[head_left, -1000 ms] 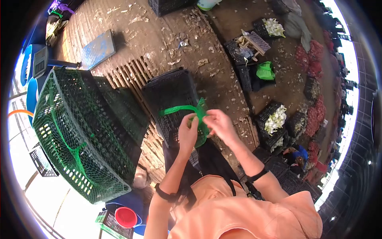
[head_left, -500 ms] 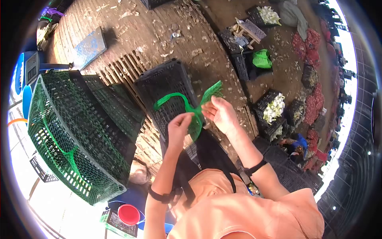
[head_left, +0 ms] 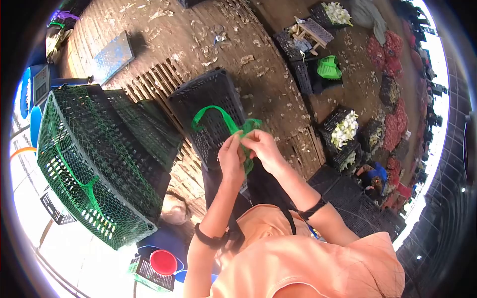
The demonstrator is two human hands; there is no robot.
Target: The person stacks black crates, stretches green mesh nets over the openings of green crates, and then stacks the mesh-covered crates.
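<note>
A strip of green netting (head_left: 222, 112) runs between my two hands, with one end curving away over a black plastic crate (head_left: 191, 93) in front of me. My left hand (head_left: 232, 156) pinches the netting from the left. Close against it, my right hand (head_left: 262, 148) grips the same netting between thumb and fingers. Part of the netting bunches behind the right hand, and some hangs below the left fingers. The crate stands tilted in this view, just beyond both hands.
A stack of black crates under green netting (head_left: 89, 164) stands at left. Beside it are a scale platform (head_left: 113, 57) and a red bucket (head_left: 163, 262). To the right are crates of white vegetables (head_left: 344, 130), red mesh sacks (head_left: 395, 124) and a crouching person (head_left: 373, 176). Scraps litter the floor.
My hands have come together, the right one moving left to meet the left one. The netting's free end, earlier raised at the right, now bunches down behind my fingers.
</note>
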